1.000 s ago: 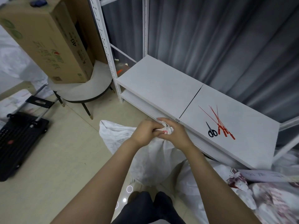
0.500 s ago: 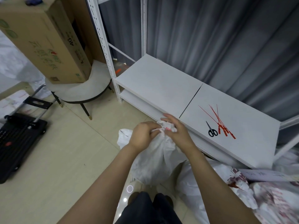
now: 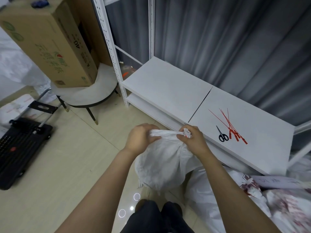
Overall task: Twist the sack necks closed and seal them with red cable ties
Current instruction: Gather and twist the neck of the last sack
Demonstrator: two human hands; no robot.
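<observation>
A white woven sack (image 3: 161,163) hangs in front of my legs, its gathered neck stretched sideways between both hands. My left hand (image 3: 140,138) grips the left part of the neck. My right hand (image 3: 193,139) pinches the neck's end, where a bit of red print shows. Several red cable ties (image 3: 230,126) lie in a loose bundle on the white shelf board (image 3: 168,88) to the right, beside black scissors (image 3: 223,136). No tie is visible on the neck.
More white sacks with red print (image 3: 269,202) pile on the floor at the right. A cardboard box (image 3: 48,41) leans on a round stool (image 3: 84,96) at the left. A black folding trolley (image 3: 20,145) lies on the tiled floor. Grey curtain behind the rack.
The sack has been lifted off the floor and gathered into a bundle. My hands, close together a second ago, have moved apart, stretching the neck sideways between them.
</observation>
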